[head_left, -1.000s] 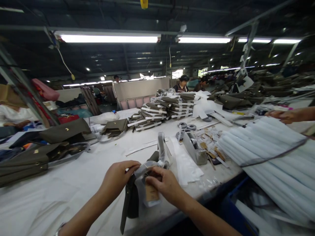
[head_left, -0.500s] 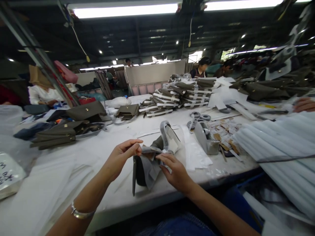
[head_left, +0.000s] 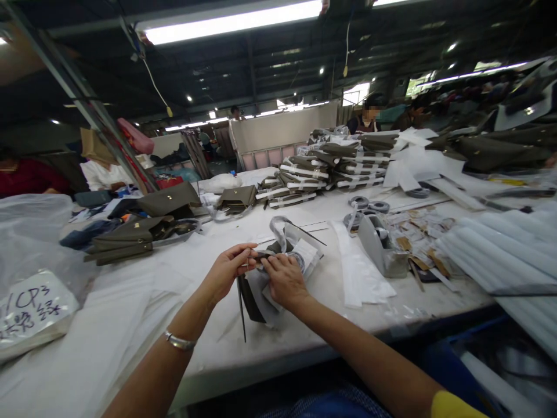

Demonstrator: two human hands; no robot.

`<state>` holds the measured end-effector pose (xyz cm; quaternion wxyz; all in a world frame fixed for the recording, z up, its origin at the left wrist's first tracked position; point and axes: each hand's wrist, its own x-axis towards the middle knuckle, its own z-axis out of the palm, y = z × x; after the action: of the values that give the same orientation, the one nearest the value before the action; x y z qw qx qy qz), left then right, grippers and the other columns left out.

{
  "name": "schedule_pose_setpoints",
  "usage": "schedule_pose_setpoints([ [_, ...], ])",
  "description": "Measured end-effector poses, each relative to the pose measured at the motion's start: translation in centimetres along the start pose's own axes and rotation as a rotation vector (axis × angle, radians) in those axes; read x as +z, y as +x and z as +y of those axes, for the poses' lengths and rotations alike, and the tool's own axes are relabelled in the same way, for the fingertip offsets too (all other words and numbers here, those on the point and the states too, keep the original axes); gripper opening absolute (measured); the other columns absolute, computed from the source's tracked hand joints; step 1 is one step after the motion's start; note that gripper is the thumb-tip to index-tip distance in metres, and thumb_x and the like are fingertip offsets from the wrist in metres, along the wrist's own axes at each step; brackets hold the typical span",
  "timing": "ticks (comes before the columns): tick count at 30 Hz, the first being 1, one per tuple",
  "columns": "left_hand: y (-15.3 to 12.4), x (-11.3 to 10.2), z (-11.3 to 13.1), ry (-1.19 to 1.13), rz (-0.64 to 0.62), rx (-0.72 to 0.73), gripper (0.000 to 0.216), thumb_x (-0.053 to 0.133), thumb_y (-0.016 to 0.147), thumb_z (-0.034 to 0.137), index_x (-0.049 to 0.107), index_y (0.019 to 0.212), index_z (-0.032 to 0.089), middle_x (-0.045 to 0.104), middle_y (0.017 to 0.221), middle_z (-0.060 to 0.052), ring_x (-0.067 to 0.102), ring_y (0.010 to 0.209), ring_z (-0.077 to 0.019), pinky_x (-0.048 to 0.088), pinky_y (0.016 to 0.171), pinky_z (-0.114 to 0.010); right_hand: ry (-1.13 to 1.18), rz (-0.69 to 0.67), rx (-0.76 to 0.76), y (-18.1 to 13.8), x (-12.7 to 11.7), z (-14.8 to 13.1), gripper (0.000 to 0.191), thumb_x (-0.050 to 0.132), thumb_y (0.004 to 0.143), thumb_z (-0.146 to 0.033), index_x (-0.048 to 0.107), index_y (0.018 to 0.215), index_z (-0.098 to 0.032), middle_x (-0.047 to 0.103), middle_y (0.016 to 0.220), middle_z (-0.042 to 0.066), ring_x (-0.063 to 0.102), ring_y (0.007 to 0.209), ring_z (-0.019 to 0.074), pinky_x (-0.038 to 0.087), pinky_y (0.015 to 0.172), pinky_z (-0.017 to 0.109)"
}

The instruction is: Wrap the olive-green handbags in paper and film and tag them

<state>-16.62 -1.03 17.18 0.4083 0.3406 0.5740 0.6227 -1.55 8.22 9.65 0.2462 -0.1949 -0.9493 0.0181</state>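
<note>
On the near part of the table stands an olive handbag (head_left: 251,301), its flap hanging toward me and pale wrapping about its opening. My left hand (head_left: 231,266) pinches a dark strip at the bag's top left, thumb and fingers together. From the right, my right hand (head_left: 285,280) is closed over the top of the bag, fingertips bent onto the same strip and close to the left fingers. A strap (head_left: 278,227) in clear grey wrapping loops up behind the hands. What lies under my right palm is hidden.
A tape dispenser (head_left: 383,249) and tape rolls (head_left: 368,206) stand to the right, beside white foam strips (head_left: 359,273) and paper scraps. Wrapped bags (head_left: 304,168) are piled behind. More olive bags (head_left: 126,235) and a clear plastic sack (head_left: 32,261) occupy the left. Co-workers sit beyond.
My right hand has moved left and closed over the bag's top, nearer my left hand. The strap loop has tipped left. The whole view has shifted a little.
</note>
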Motion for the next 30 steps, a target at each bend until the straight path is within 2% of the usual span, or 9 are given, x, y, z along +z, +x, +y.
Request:
schedule_pose_setpoints([
  [2, 1.8, -1.7, -1.3, 0.000, 0.077, -0.010, 0.038, 0.081, 0.074, 0.035, 0.071, 0.104, 0.015, 0.068, 0.097, -0.007, 0.062, 0.073, -0.0101, 0.053, 0.072, -0.022, -0.053, -0.170, -0.032, 2.3, 0.7, -0.1, 0.046, 0.050, 0.091, -0.020, 0.053, 0.136, -0.014, 0.062, 0.122, 0.015, 0.048, 0.113, 0.0318, 0.038, 0.090, 0.045],
  [4, 3.2, -3.5, -3.0, 0.006, 0.159, -0.038, 0.031, 0.081, 0.074, 0.030, 0.071, 0.099, 0.013, 0.068, 0.096, -0.009, 0.062, 0.072, -0.0103, 0.052, 0.068, -0.021, -0.089, -0.307, -0.091, 4.6, 1.6, -0.3, 0.033, 0.051, 0.091, -0.019, 0.064, 0.121, -0.015, 0.067, 0.110, 0.014, 0.051, 0.110, 0.0317, 0.041, 0.086, 0.042],
  [6, 4.2, -5.2, -4.8, 0.007, 0.219, -0.074, 0.026, 0.080, 0.074, 0.027, 0.071, 0.093, 0.012, 0.069, 0.095, -0.010, 0.063, 0.071, -0.0115, 0.053, 0.068, -0.023, -0.103, -0.399, -0.151, 6.8, 2.7, -0.5, 0.020, 0.057, 0.089, -0.018, 0.072, 0.101, -0.015, 0.070, 0.097, 0.014, 0.055, 0.104, 0.0311, 0.044, 0.081, 0.038],
  [8, 4.5, -6.6, -6.4, -0.003, 0.250, -0.097, 0.024, 0.080, 0.074, 0.026, 0.071, 0.092, 0.013, 0.069, 0.096, -0.012, 0.064, 0.073, -0.0130, 0.054, 0.070, -0.026, -0.126, -0.473, -0.200, 8.6, 3.6, -0.6, 0.016, 0.058, 0.089, -0.017, 0.074, 0.092, -0.013, 0.071, 0.093, 0.015, 0.059, 0.101, 0.0305, 0.045, 0.077, 0.035],
  [12, 3.9, -8.5, -8.3, -0.042, 0.261, -0.106, 0.028, 0.080, 0.075, 0.029, 0.072, 0.098, 0.015, 0.069, 0.104, -0.012, 0.065, 0.078, -0.0136, 0.054, 0.072, -0.026, -0.149, -0.553, -0.317, 11.0, 4.5, -0.4, 0.024, 0.051, 0.095, -0.017, 0.074, 0.101, -0.013, 0.070, 0.107, 0.016, 0.061, 0.105, 0.0284, 0.046, 0.079, 0.033],
  [17, 3.1, -9.9, -9.1, -0.092, 0.270, -0.110, 0.028, 0.078, 0.078, 0.032, 0.072, 0.100, 0.015, 0.069, 0.105, -0.011, 0.065, 0.079, -0.0124, 0.054, 0.075, -0.025, -0.127, -0.683, -0.414, 13.3, 5.7, 0.4, 0.020, 0.067, 0.087, -0.024, 0.075, 0.105, -0.023, 0.074, 0.091, 0.008, 0.067, 0.085, 0.0224, 0.045, 0.074, 0.029],
  [22, 2.5, -10.7, -9.3, -0.135, 0.272, -0.081, 0.028, 0.076, 0.079, 0.030, 0.071, 0.103, 0.015, 0.069, 0.107, -0.012, 0.066, 0.083, -0.0145, 0.055, 0.080, -0.028, -0.086, -0.601, -0.362, 13.9, 6.3, 0.8, 0.017, 0.061, 0.088, -0.018, 0.078, 0.088, -0.019, 0.074, 0.088, 0.011, 0.066, 0.085, 0.0236, 0.044, 0.077, 0.030],
  [27, 2.6, -11.3, -9.5, -0.182, 0.247, -0.013, 0.041, 0.074, 0.073, 0.020, 0.066, 0.113, 0.017, 0.066, 0.122, -0.013, 0.064, 0.111, -0.0228, 0.052, 0.095, -0.033, 0.074, -0.408, -0.302, 13.1, 4.7, 2.1, 0.015, 0.062, 0.089, -0.024, 0.076, 0.092, -0.019, 0.072, 0.092, 0.011, 0.061, 0.098, 0.0255, 0.040, 0.089, 0.035],
  [30, 3.1, -11.2, -10.0, -0.180, 0.237, 0.025, 0.048, 0.076, 0.070, 0.024, 0.064, 0.117, 0.018, 0.063, 0.130, -0.014, 0.059, 0.120, -0.0275, 0.053, 0.094, -0.038, 0.212, -0.334, -0.255, 12.4, 4.3, 2.2, 0.014, 0.061, 0.090, -0.026, 0.074, 0.093, -0.020, 0.072, 0.095, 0.007, 0.061, 0.096, 0.0219, 0.041, 0.085, 0.031],
])
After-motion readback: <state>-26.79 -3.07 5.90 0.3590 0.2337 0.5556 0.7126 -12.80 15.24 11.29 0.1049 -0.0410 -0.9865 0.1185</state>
